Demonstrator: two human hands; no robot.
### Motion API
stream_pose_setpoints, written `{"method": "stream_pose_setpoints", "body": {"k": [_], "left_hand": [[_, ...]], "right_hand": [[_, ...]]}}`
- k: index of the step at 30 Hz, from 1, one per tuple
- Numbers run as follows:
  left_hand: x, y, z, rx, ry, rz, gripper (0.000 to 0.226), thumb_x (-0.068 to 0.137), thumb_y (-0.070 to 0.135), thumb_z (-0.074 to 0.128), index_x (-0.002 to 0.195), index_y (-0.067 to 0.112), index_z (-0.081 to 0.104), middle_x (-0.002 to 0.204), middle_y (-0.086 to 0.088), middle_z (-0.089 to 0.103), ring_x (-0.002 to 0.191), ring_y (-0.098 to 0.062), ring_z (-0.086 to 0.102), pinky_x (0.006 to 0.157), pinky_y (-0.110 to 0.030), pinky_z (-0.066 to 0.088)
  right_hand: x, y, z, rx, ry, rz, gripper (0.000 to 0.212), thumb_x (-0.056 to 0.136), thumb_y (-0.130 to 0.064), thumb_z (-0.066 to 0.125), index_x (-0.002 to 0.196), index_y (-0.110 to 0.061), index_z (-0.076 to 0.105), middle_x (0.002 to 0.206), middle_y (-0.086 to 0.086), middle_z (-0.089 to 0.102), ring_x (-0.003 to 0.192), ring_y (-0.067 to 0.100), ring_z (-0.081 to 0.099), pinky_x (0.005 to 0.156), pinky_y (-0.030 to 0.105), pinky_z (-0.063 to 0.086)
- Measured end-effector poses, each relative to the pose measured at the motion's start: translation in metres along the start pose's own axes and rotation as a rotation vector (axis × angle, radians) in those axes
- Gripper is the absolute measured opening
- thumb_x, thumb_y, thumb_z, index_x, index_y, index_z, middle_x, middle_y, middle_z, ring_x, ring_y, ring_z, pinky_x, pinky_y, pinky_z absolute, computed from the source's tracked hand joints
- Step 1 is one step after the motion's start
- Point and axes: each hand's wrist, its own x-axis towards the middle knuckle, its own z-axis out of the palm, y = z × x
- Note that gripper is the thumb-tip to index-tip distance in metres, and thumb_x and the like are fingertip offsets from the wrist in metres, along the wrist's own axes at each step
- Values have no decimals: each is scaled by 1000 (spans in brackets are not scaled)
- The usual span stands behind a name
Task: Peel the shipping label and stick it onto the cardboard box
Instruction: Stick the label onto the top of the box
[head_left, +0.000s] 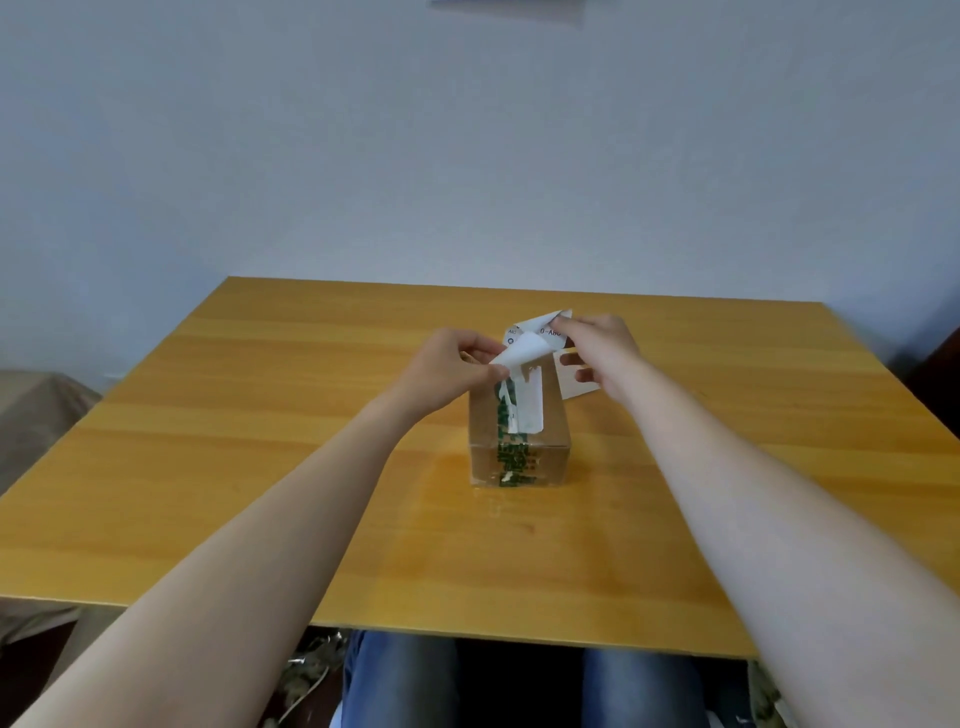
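A person is sitting at a wide wooden worktop (260, 467) that is standing against a plain pale wall (467, 156), with both bare forearms stretching forward to its middle. A small cardboard box (553, 421) is sitting there, well apart from every edge, its short end facing the person. A strip of green printed tape (511, 460) is running over its top and down that end, and torn white paper scraps (530, 405) are clinging to the top. The left hand (452, 369) and right hand (602, 348) are meeting just above the far part of the box, sharing the white shipping label (524, 351). The left fingers (501, 371) are pinching its curled, blank lower corner; the right fingers (563, 325) are gripping its printed upper edge. Holding it at two ends is probably keeping the sticky face from folding onto itself. A pale sheet (574, 382), possibly the backing, is showing beneath the right hand; whether it is resting on the worktop is unclear. The old scraps and tape are occupying the box top, so a flat, bare patch may be hard to find.
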Motion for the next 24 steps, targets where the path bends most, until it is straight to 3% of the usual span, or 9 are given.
{"method": "stream_pose_setpoints", "body": {"k": [3,8,11,16,24], "left_hand": [[-4,-6,6,-40,31,39,12,87,21,84,97,24,79,85,7,73,73,3,59,62,-8,46],[-11,-17,13,-120,87,164,14,84,12,87,91,23,82,87,6,69,82,-5,59,68,-11,44],[-14,-21,13,-108,84,165,13,84,13,88,96,18,86,92,1,64,81,5,57,67,-8,41],[-19,-28,15,-67,37,206,13,82,16,90,93,23,86,92,7,57,84,8,53,68,-7,41],[-20,-42,23,-38,50,236,20,79,22,92,88,38,84,94,11,51,95,-11,50,80,-21,41]], "right_hand": [[1,3,-1,-37,23,-8,14,100,-34,68,93,-23,72,105,3,67,84,21,57,56,30,41],[0,9,0,-64,1,-69,25,101,-37,69,120,-21,76,110,1,64,92,21,55,65,29,44],[2,15,4,-66,-23,-82,9,99,-36,72,100,-28,75,101,2,63,88,20,52,68,31,44],[6,22,12,-37,-58,-95,12,94,-31,79,101,-22,76,96,-11,69,86,8,56,65,29,44],[13,32,24,29,-74,-61,16,90,-30,83,103,-19,81,93,-2,77,86,19,68,74,32,51]]}}
